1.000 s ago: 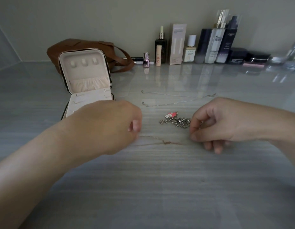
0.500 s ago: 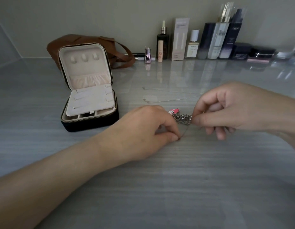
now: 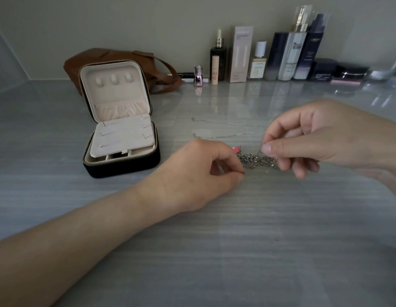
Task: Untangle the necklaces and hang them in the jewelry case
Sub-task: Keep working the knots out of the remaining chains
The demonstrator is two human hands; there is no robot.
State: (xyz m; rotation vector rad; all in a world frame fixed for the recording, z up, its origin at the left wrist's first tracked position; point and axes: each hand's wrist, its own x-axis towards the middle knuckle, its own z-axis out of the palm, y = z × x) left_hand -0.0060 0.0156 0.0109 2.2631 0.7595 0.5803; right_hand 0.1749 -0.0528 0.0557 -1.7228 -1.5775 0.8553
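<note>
- Well, the tangle [image 3: 256, 161] is lying on the table [image 3: 259, 240] between both hands, right of the open case [image 3: 121, 129] — light, limp, probably snagging easily.
- The left hand [image 3: 205, 171] is pinching thumb to forefinger at its left edge; the right hand [image 3: 307, 140] is pinching a strand rising from it.
- Better to be taking single strands and teasing gently — yanking is likely tightening knots.

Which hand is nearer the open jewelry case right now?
Left. The left hand sits just right of the jewelry case, pinching at the left edge of the tangled necklaces. The right hand is farther right, past the tangle, pinching a strand.
</note>
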